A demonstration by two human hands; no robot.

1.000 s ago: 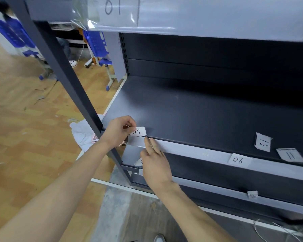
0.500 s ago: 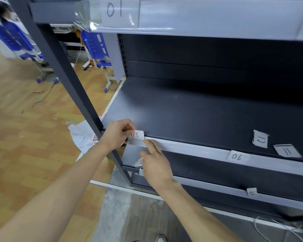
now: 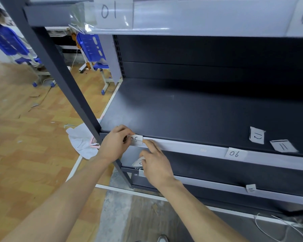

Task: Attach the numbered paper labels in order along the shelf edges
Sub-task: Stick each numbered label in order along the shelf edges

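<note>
Dark grey shelf (image 3: 182, 110) carries a pale edge strip (image 3: 185, 147); left hand (image 3: 113, 145) fingers (image 3: 125, 131) pinch the 05 label (image 3: 136, 139) against it, right hand (image 3: 156, 170) fingers (image 3: 151, 144) lie straight, pressing the strip just right of that label; 06 label (image 3: 234, 153) sits well right of them

**shelfnoob:** so what's actually sitting on that dark grey shelf board (image 3: 191, 110)?

**tapeguy:** just two loose paper slips near the right front, label 12 (image 3: 257, 135) and label 11 (image 3: 283, 146) just beside it, 11 closer to the edge. The pale edge strip (image 3: 191, 147) in front carries label 05 (image 3: 136, 138) at its left end and label 06 (image 3: 236, 153) further right, well apart.
</note>
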